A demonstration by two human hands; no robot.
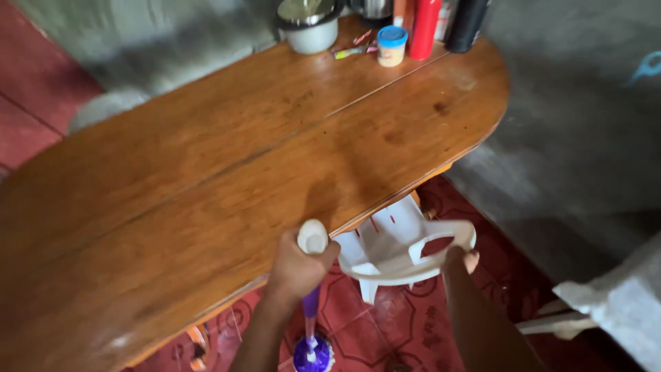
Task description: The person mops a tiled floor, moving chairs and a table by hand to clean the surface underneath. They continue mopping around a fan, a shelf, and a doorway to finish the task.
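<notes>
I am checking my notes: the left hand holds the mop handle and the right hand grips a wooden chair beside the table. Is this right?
Not quite. In the head view, the right hand grips a white plastic chair, not a wooden one. The left hand does hold the mop handle beside the table.

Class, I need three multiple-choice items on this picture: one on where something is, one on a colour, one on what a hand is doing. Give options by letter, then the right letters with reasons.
1. Where is the white plastic chair?
A. Partly under the oval brown wooden table
B. On top of the table
C. Out of sight

2. What colour is the lid of the small cream jar at the table's far end?
A. Green
B. Blue
C. Black

3. What is the left hand doing?
A. Lying flat on the table
B. Hanging free
C. Gripping the purple mop handle with a pale tip

Answers: A, its seat is tucked beneath the table edge while the right hand holds its back; B, the lid is plainly blue; C, the fingers wrap the handle below its tip.
</notes>
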